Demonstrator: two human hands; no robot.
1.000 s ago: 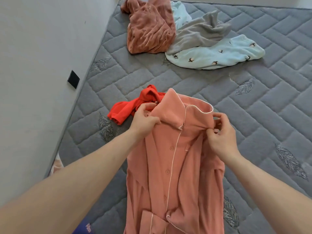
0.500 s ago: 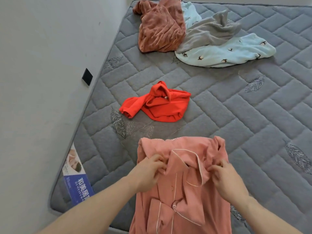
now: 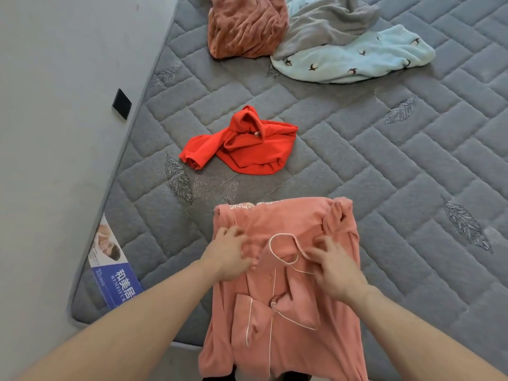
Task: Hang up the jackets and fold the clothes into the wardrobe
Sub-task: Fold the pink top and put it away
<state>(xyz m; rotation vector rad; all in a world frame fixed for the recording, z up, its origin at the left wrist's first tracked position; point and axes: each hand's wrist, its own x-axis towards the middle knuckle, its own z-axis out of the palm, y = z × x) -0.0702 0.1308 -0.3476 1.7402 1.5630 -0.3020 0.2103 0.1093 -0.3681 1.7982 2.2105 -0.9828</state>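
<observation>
The pink pajama top [image 3: 286,270], held up by its shoulders a second before, had been brought down onto the near edge of the grey mattress [image 3: 384,166], its hem hanging off the side. The left hand [image 3: 228,257] lay on the fabric beside the collar, fingers spread and blurred — no pinch evident; the right hand [image 3: 334,266] pressed likewise. Folding appeared about to begin. The red garment [image 3: 244,144], now uncovered, and the far pile [image 3: 316,31] remained unsorted.
</observation>
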